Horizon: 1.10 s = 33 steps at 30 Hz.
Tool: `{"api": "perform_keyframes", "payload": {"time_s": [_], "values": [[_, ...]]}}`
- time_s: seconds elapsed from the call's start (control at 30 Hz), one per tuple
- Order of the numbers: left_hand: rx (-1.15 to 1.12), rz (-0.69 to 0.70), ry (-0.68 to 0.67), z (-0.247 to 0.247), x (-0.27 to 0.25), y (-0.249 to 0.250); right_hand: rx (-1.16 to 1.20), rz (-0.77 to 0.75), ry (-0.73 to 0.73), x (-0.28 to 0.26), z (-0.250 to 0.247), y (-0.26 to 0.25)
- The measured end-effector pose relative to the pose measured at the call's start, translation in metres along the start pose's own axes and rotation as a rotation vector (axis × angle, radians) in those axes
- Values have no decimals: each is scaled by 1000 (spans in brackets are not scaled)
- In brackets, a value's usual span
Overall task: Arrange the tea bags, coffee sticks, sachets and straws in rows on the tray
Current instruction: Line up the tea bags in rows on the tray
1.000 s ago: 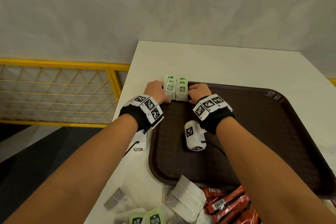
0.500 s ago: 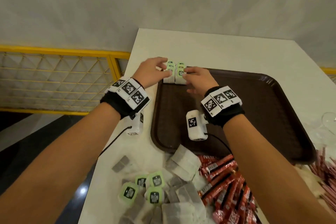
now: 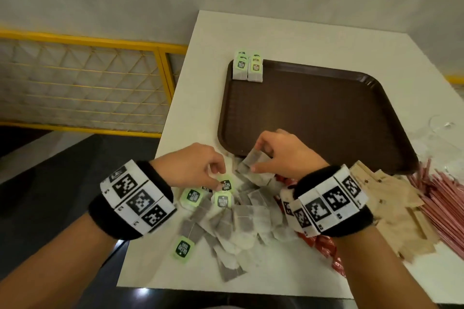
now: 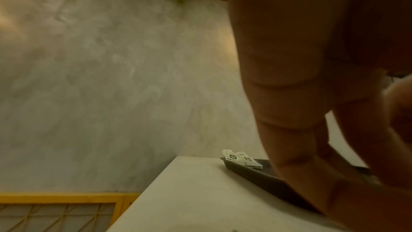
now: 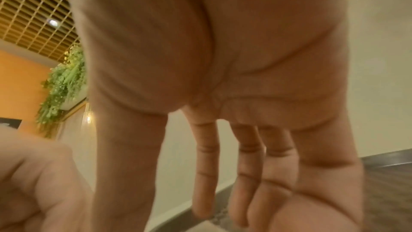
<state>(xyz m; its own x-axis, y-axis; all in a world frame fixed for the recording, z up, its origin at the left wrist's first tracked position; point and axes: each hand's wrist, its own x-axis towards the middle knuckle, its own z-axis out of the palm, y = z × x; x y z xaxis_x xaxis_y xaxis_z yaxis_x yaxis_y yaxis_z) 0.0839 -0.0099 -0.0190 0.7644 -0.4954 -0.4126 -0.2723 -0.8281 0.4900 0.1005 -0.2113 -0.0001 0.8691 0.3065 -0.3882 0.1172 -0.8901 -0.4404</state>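
Two short stacks of green-tagged tea bags (image 3: pixel 247 69) (image 4: pixel 243 159) lie in the far left corner of the brown tray (image 3: pixel 313 113) (image 4: pixel 269 176). A loose pile of tea bags (image 3: pixel 241 223) covers the table in front of the tray. My left hand (image 3: pixel 217 180) is down in this pile, its fingertips pinching a tea bag by its green tag (image 3: pixel 226 185). Just right of it, my right hand (image 3: pixel 256 158) pinches a grey tea bag (image 3: pixel 252 162) lifted over the tray's near left corner. Both wrist views show mostly palm and fingers (image 5: pixel 205 165).
Red coffee sticks (image 3: pixel 324 246) lie under my right wrist. Brown paper sachets (image 3: pixel 391 208) and pink straws (image 3: pixel 447 211) are spread at the right. A clear glass (image 3: pixel 442 125) stands beyond them. The table ends at the left beside a yellow railing (image 3: pixel 165 68).
Both hands have left the stacked tea bags at the tray's far corner and come back to the pile by the near edge. The right hand has taken up a tea bag.
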Motion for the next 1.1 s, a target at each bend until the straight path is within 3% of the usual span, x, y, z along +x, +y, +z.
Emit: {"api": "perform_keyframes", "payload": {"time_s": [0.27,0.4,0.53,0.63,0.8,1.1], "values": [[23,-92,-11,19,5,9,-66,142,51,-1,10,-4],[-1,-55,11,19,7,10,-90,154,62,0,11,-1],[-157,-31,68,12,4,9,-105,119,97,1,11,0],[-397,-4,84,3,0,7,-98,106,89,1,10,2],[-775,-33,159,-14,-4,6,260,26,109,-3,2,1],[-893,-43,330,-24,4,1,573,-60,-41,-7,-26,1]]}}
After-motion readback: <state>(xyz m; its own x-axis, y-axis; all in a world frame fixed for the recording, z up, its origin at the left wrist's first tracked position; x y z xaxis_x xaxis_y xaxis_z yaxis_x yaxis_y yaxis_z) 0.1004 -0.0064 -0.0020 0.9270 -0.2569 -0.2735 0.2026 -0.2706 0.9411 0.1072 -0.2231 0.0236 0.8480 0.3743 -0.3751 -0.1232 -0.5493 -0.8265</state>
